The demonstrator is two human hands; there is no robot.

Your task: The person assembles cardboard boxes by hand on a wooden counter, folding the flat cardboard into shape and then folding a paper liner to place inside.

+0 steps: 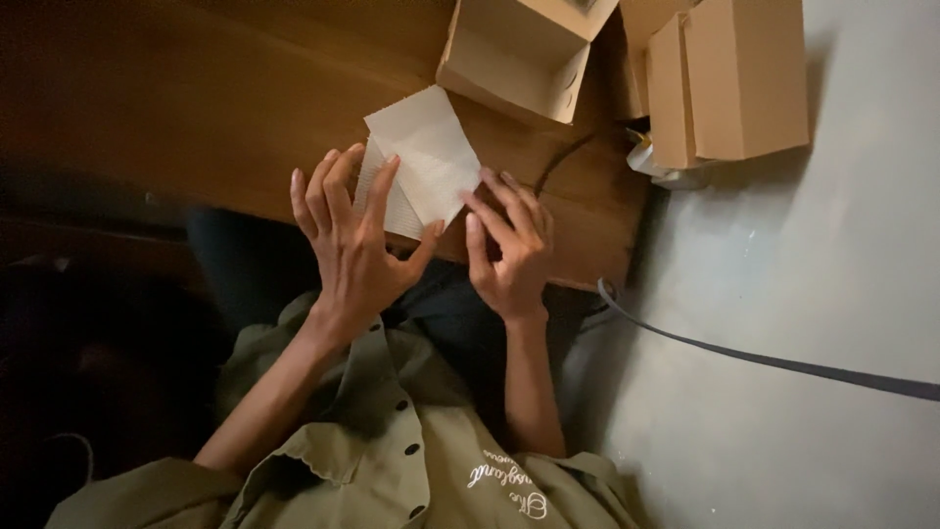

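The place was dim, with a dark wooden bench (225,108) at the top of the view and a pale grey floor (783,294) at the right side, where a dark strap (764,360) lay across it.

In the head view, the person sat at the edge of the bench and wore an olive green shirt (392,460) with dark buttons. A white sheet of paper (431,152) lay at the near edge of the bench, with one part already folded over; under it a second white layer with fine lines (384,196) showed at the left. The left hand (352,245) was open, its fingers spread and lifted, and only the thumb and the fingertips were close to the lower edge of the paper; it clamped nothing. The right hand (509,250) had its fingers bent, and the fingertips touched the lower right corner of the paper, as if pressing or pinching it; I could not tell surely if it gripped.

Behind the paper stood an open brown cardboard box (519,54), and at the right more flat brown boxes (729,83) stood together at the bench end.

As I judge, the folding was begun but not finished: one fold was made, the paper was not yet in any box.
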